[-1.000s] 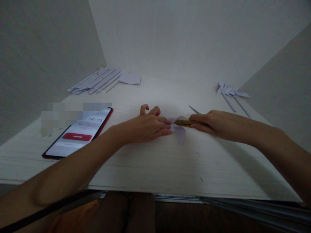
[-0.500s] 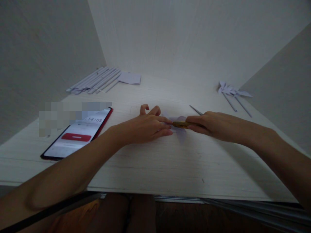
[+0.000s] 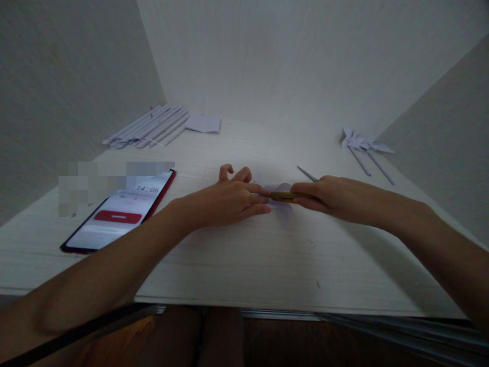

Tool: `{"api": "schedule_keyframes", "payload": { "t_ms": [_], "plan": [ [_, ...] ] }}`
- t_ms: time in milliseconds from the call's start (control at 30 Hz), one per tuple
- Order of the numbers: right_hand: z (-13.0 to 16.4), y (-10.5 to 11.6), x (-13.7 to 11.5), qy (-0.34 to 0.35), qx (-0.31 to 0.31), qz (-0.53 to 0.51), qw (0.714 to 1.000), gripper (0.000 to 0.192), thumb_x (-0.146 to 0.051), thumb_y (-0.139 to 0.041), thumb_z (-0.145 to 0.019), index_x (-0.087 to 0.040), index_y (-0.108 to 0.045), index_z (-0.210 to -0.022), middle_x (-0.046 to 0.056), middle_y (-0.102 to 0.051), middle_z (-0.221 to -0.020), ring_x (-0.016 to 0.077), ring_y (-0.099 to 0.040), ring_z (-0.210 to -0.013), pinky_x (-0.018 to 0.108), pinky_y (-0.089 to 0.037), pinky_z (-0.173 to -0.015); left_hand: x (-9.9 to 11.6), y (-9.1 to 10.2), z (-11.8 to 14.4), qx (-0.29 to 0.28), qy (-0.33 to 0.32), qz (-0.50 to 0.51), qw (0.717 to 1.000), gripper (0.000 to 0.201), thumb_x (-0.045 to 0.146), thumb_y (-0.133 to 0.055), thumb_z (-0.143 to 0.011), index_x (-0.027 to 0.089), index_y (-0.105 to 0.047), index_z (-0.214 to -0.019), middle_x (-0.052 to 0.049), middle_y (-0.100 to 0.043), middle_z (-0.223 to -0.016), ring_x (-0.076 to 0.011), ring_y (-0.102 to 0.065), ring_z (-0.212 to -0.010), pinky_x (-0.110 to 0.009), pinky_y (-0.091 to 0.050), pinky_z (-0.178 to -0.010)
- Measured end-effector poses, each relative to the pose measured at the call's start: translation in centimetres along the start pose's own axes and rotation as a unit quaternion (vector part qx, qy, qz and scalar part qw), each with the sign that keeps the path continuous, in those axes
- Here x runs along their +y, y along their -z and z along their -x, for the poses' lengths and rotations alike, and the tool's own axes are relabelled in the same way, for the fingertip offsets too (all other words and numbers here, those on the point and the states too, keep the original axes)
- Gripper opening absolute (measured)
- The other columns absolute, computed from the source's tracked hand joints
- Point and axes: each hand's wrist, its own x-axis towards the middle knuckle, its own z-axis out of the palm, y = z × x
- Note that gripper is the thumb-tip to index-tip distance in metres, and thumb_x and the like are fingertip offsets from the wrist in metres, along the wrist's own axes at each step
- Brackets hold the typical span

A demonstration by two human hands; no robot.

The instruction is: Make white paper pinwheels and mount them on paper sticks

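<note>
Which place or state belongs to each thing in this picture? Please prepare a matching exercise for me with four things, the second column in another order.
1. phone
2. paper tubes
3. gold-coloured tool
4. folded paper shapes

A. at the back right of the table
B. held in the right hand
C. lit up
D. side by side, back left

Pairs: 1-C, 2-D, 3-B, 4-A
</note>
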Motion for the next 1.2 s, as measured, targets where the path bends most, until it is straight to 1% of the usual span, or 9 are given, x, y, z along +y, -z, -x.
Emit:
{"api": "schedule_keyframes", "payload": {
  "t_ms": [167,433,633,767,967,1200],
  "plan": [
    [-0.08,-0.07,0.06,0.001,0.009,-0.010,1.000,0.036,-0.043,-0.031,-0.088,-0.020,-0.059,-0.088,-0.001,-0.058,-0.057,0.0076,-0.047,-0.042,0.022,-0.028,-0.047,-0.01,0.03,-0.07,-0.003,-0.005,0.001,1.000,0.042,0.042,-0.024,-0.090,0.024,-0.054,-0.113,-0.004,-0.057,-0.114,-0.0207,-0.042,-0.103,-0.043,-0.020,-0.093],
    [-0.09,-0.12,0.06,-0.001,0.013,-0.010,1.000,0.035,-0.044,-0.032,-0.087,-0.021,-0.059,-0.088,-0.002,-0.059,-0.058,0.0068,-0.047,-0.041,0.021,-0.028,-0.045,0.05,0.17,-0.15,-0.016,-0.007,0.017,1.000,0.041,0.040,-0.024,-0.091,0.023,-0.055,-0.113,-0.004,-0.057,-0.114,-0.0195,-0.043,-0.101,-0.038,-0.024,-0.091],
    [-0.03,-0.15,-0.09,-0.005,0.013,-0.010,1.000,0.035,-0.042,-0.033,-0.088,-0.021,-0.060,-0.089,-0.002,-0.059,-0.057,0.0066,-0.046,-0.040,0.021,-0.028,-0.045,0.05,-0.04,-0.08,0.011,-0.006,-0.002,1.000,0.042,0.041,-0.023,-0.091,0.023,-0.054,-0.113,-0.004,-0.058,-0.114,-0.0208,-0.041,-0.101,-0.042,-0.021,-0.092],
    [0.05,-0.09,-0.32,-0.005,0.014,-0.007,1.000,0.034,-0.041,-0.032,-0.088,-0.021,-0.059,-0.092,-0.001,-0.061,-0.061,0.0071,-0.048,-0.043,0.020,-0.028,-0.046,0.09,-0.13,0.02,0.022,-0.005,-0.020,1.000,0.043,0.041,-0.023,-0.091,0.024,-0.054,-0.114,-0.004,-0.059,-0.113,-0.0214,-0.041,-0.102,-0.045,-0.018,-0.093],
    [0.20,-0.09,-0.20,0.002,0.015,-0.018,1.000,0.032,-0.039,-0.033,-0.088,-0.022,-0.059,-0.095,0.000,-0.062,-0.063,0.0075,-0.050,-0.044,0.020,-0.030,-0.046,0.04,-0.16,0.00,0.019,0.001,-0.019,1.000,0.044,0.042,-0.022,-0.091,0.024,-0.055,-0.113,-0.005,-0.059,-0.111,-0.0228,-0.040,-0.105,-0.047,-0.016,-0.093],
    [0.54,-0.41,0.32,0.007,0.016,-0.016,1.000,0.034,-0.038,-0.033,-0.088,-0.019,-0.059,-0.096,0.002,-0.062,-0.065,0.0088,-0.051,-0.045,0.021,-0.029,-0.046,0.06,-0.05,-0.01,0.006,-0.009,-0.017,1.000,0.043,0.040,-0.023,-0.091,0.024,-0.058,-0.109,-0.005,-0.057,-0.117,-0.0224,-0.041,-0.104,-0.044,-0.019,-0.092]
  ]
}}
